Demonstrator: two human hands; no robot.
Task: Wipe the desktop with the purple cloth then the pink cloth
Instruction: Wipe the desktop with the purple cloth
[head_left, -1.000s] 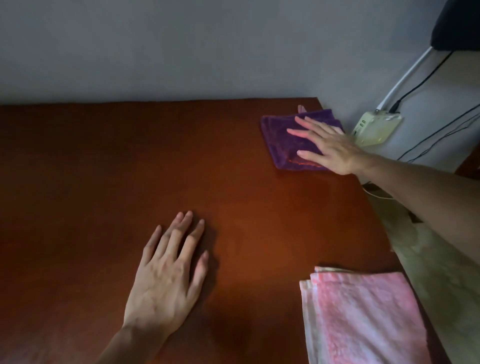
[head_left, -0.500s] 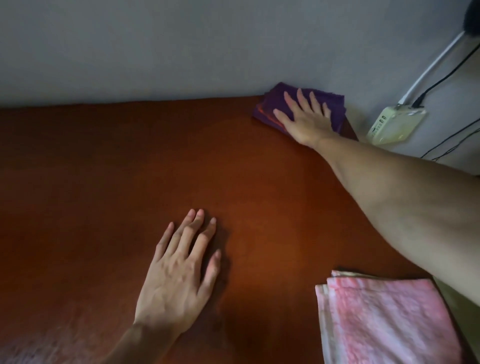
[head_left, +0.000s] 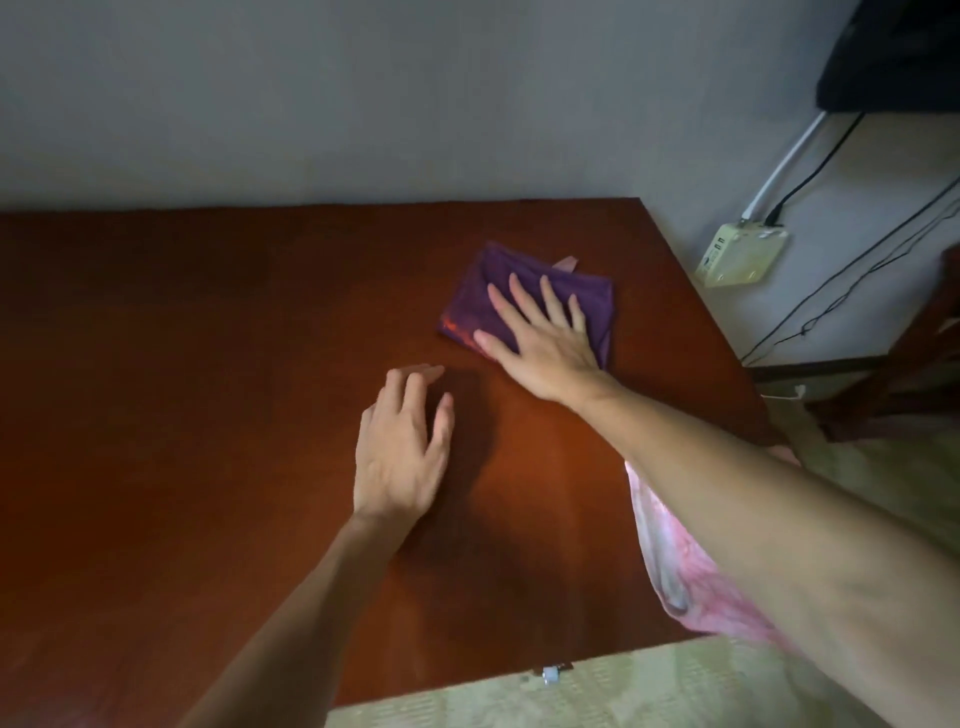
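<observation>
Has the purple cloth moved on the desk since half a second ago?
Yes. The purple cloth, under the right hand, was up against the wall at the desk's back edge; now it lies nearer the person, with bare wood behind it.

I see a smooth, faintly glossy wooden desktop (head_left: 208, 389), a plush purple cloth (head_left: 483, 306) at one o'clock, and soft pink cloth (head_left: 670, 566) at four.

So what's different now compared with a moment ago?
The right hand, pressing flat on the purple cloth, has slid it from the desktop's far right corner back toward the middle. The left hand still rests on the desktop, fingers now slightly bent. The pink cloth stays put.
</observation>
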